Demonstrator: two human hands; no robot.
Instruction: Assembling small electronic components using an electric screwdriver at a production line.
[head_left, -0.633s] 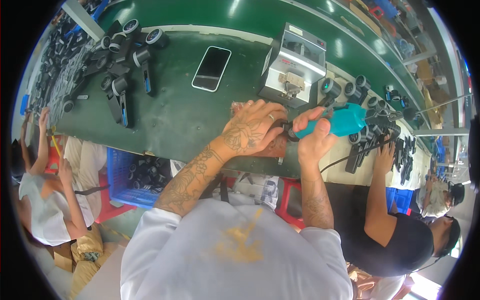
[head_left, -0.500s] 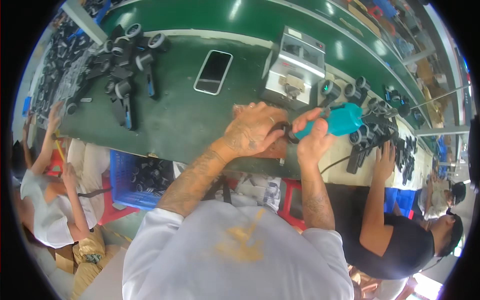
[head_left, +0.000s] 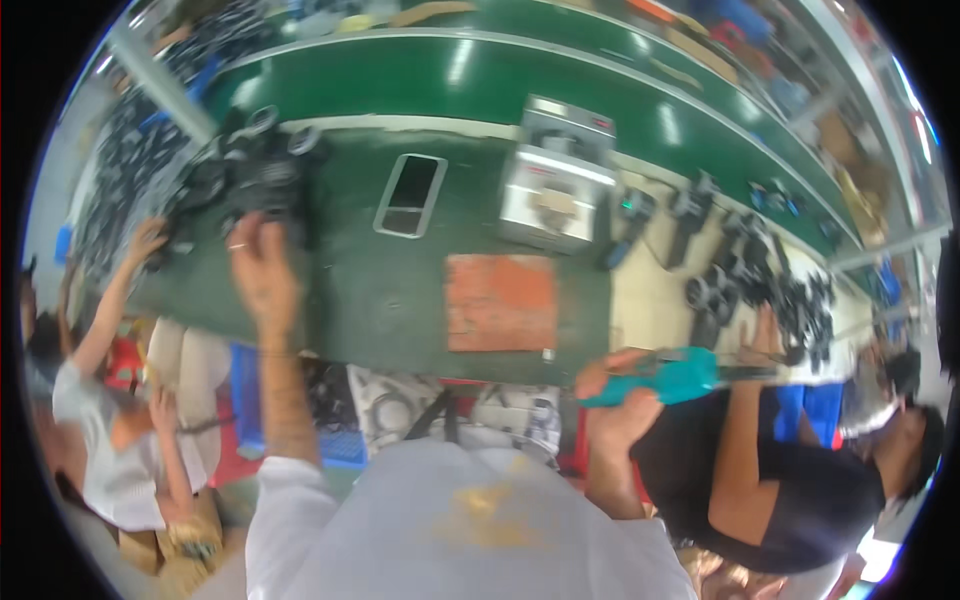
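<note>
My right hand (head_left: 622,418) is closed around a teal electric screwdriver (head_left: 672,376), held in front of the bench's near edge, its body lying toward the right. My left hand (head_left: 264,285) is stretched out to the left, at the near side of a heap of black parts with round grey-rimmed heads (head_left: 265,180). Motion blurs its fingers, and whether they grip a part does not show. Between my hands, a worn orange-red mat (head_left: 500,302) lies bare on the green bench top (head_left: 390,300).
A phone (head_left: 411,195) and a silver-grey boxy device (head_left: 555,185) stand behind the mat. More black parts (head_left: 735,265) cover the right side, by a co-worker's hand (head_left: 762,335). Another person's hand (head_left: 148,240) is at the left heap. A blue crate (head_left: 247,400) sits below the bench.
My left hand has left the mat and swung left to the heap. The screwdriver has drawn back toward me in my right hand. The dark part between my hands is gone from the mat.
</note>
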